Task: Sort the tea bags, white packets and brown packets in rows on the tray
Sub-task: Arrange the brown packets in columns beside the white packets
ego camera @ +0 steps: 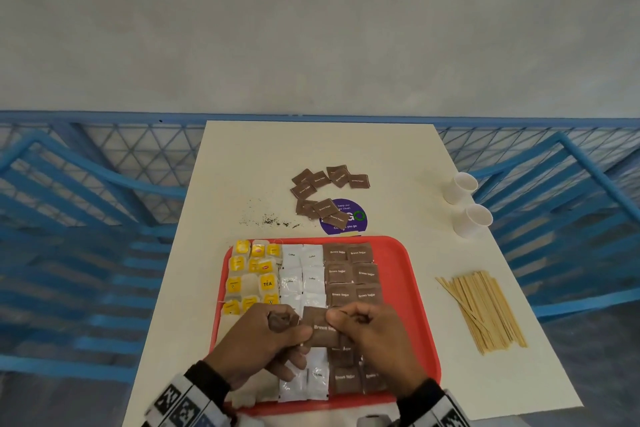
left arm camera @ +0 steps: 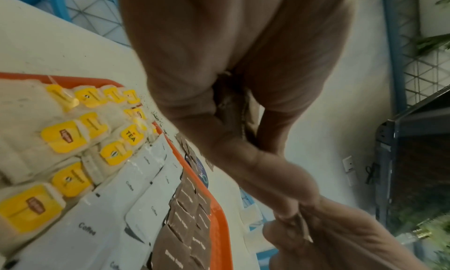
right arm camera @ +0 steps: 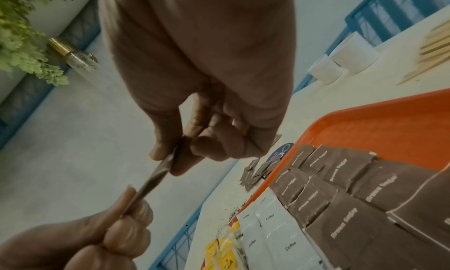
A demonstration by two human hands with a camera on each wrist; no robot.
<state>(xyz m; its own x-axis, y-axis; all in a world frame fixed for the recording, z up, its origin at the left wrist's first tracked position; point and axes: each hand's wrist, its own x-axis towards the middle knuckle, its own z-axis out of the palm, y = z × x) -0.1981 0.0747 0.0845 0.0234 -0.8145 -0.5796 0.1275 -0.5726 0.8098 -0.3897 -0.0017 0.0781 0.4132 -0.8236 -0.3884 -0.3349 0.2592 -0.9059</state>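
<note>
Both hands work above the near half of the red tray. Left hand pinches the left edge of one brown packet between thumb and curled fingers; right hand pinches the opposite edge of the same packet, with the remaining fingers folded under. In the right wrist view the packet is seen edge-on, stretched thin between the two pinches and clear of the tray. The left palm also appears to enclose further brown packets, though their number cannot be told. Judged from its look, the packet is a light, thin paper sachet of loose sugar: it bends easily, weighs almost nothing, and may tear at a sealed edge if pulled hard. Hold it by a sealed margin or a corner with a light pinch; do not squeeze the filled middle. On the tray, the tea bags fill the left rows, the white packets the middle rows, and brown packets the right rows, with a gap in the brown rows just beneath the hands. More loose brown packets lie on the table beyond the tray's far edge, so sorting appears unfinished.
</note>
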